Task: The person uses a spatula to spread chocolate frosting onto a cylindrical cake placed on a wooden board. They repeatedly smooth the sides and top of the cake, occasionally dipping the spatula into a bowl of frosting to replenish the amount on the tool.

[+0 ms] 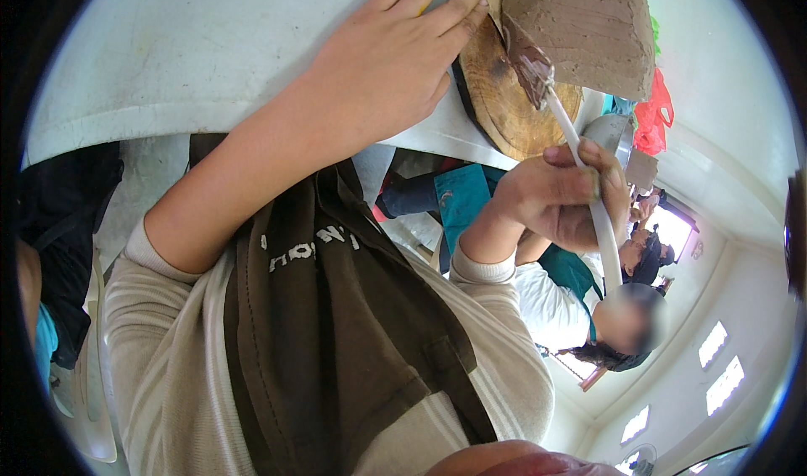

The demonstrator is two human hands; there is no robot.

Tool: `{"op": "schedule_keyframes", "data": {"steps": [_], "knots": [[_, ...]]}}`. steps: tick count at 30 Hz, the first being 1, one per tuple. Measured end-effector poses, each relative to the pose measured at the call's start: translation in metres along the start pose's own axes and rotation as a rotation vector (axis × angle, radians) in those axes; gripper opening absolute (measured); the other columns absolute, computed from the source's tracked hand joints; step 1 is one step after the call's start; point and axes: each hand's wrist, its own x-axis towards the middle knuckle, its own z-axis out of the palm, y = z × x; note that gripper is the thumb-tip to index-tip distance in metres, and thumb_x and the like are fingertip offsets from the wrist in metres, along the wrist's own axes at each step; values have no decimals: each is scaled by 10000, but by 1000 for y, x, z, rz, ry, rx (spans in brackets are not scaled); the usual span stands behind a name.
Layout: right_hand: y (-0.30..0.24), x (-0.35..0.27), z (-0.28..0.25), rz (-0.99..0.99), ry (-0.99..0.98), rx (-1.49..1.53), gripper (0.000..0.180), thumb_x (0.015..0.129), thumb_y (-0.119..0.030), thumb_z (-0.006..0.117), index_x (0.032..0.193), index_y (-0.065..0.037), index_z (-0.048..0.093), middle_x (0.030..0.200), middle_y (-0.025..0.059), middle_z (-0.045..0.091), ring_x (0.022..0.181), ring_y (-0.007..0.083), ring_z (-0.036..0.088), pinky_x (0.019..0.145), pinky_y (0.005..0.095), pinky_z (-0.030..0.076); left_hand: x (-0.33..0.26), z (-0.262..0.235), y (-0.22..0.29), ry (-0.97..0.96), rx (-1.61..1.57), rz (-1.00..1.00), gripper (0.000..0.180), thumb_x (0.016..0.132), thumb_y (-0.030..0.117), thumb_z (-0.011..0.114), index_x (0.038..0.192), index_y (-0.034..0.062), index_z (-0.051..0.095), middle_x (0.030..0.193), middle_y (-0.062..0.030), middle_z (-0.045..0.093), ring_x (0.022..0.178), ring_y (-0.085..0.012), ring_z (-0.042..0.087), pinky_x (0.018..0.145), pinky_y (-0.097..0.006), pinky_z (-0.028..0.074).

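A rectangular block cake [588, 24] coated in brown frosting stands on a round wooden board [508, 110]; the frosting has streaks along its top. My right hand [567, 194] is closed around the white handle of a spatula [572, 127]. Brown frosting smears the spatula's blade, which lies against or very near the cake's near left side. My left hand [395, 60] lies with fingers stretched out, the fingertips at the board's black-edged left side. Nothing shows in that hand, though its palm is hidden.
The board is on a white table [210, 47], whose near edge runs below my left forearm. Beyond the cake are a red plastic bag [656, 110] and a metal bowl [607, 131]. Another person in a teal apron [567, 270] is at the right, with others farther back.
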Motion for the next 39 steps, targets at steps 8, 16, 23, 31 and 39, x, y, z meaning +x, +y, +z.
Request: {"op": "schedule_keyframes", "data": {"steps": [8,16,23,31,39], "knots": [[-5,14,1,62,275,-27,228,969,-243,453,1035,-38,380,768,152,564,449,109,428,384,190,344,-1,-2,-2,-16,-7,-6,458,836,183,488,1201,-94,493,1336,-213,437,1278,-337,352,1074,-428,234],[7,12,-8,14,15,-57,239,967,-212,443,1089,-11,399,688,173,571,408,125,477,380,180,378,-1,-8,-2,-24,0,14,456,832,183,487,1197,-91,497,1324,-209,448,1269,-339,363,1071,-425,240],[18,42,-38,88,369,-110,266,990,-320,349,1045,-60,366,695,106,533,438,89,421,419,192,438,0,-5,-3,-4,23,-3,448,835,186,488,1192,-83,501,1314,-208,454,1254,-338,376,1063,-425,250],[19,15,-22,120,89,-25,280,963,-289,459,1053,-30,404,698,162,571,410,114,478,354,187,373,2,-3,-1,-3,6,14,450,836,180,486,1198,-87,494,1322,-208,445,1262,-341,365,1067,-430,243],[21,41,-57,99,505,28,287,979,-320,404,1075,-51,376,718,99,518,527,124,505,435,208,447,2,-3,-1,-34,-7,-13,477,818,173,507,1214,-90,475,1337,-206,428,1275,-342,344,1071,-433,239]]}}
